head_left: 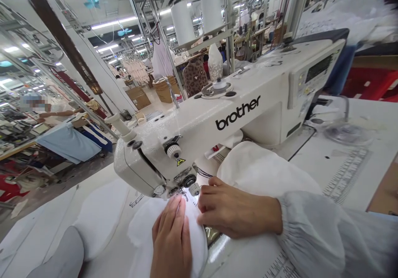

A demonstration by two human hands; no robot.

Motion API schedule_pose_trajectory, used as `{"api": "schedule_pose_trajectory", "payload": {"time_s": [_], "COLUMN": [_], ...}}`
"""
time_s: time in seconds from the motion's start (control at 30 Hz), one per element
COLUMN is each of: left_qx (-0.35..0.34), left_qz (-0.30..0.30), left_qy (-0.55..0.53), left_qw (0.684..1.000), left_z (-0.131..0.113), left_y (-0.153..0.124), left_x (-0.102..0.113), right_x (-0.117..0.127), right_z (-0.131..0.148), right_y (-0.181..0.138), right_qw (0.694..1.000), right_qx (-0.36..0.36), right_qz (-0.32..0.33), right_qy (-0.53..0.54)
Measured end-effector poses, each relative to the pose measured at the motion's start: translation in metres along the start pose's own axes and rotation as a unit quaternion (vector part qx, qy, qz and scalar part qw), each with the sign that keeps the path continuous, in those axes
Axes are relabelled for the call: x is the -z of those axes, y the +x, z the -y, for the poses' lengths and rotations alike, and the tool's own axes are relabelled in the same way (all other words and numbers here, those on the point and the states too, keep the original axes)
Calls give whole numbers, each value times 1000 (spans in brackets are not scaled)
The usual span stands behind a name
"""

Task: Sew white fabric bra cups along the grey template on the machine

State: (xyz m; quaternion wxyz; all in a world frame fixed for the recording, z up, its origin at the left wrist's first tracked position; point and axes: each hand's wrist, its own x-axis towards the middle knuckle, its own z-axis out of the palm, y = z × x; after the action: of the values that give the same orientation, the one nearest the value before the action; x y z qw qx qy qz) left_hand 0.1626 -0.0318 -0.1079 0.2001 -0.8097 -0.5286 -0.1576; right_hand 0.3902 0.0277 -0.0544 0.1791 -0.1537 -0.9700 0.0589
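we had white cloth (196, 238) under the needle end of a sewing machine (199, 132).
our left hand (172, 236) lay flat on it, fingers straight and together, tips near the presser foot (184, 194); our right hand (231, 209) curled at the cloth's right edge, and we could not tell whether it pinched any. the cloth rested on the tabletop (381, 122), with a grey piece (64, 255) to its left.

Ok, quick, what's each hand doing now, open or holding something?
Left hand: open, laid on the white cloth.
Right hand: curled by the cloth's edge; can't tell if it's holding anything.
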Motion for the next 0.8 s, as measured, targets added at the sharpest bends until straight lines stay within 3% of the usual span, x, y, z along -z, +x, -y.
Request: {"api": "schedule_pose_trajectory", "payload": {"time_s": [0.8], "left_qx": [16], "left_qz": [-35], "left_qy": [-4], "left_qw": [999], "left_z": [-3], "left_y": [16], "left_x": [6], "right_x": [-6], "right_z": [-2], "right_y": [1], "right_qw": [999], "right_qx": [-28], "right_qz": [-21], "right_qy": [-6]}}
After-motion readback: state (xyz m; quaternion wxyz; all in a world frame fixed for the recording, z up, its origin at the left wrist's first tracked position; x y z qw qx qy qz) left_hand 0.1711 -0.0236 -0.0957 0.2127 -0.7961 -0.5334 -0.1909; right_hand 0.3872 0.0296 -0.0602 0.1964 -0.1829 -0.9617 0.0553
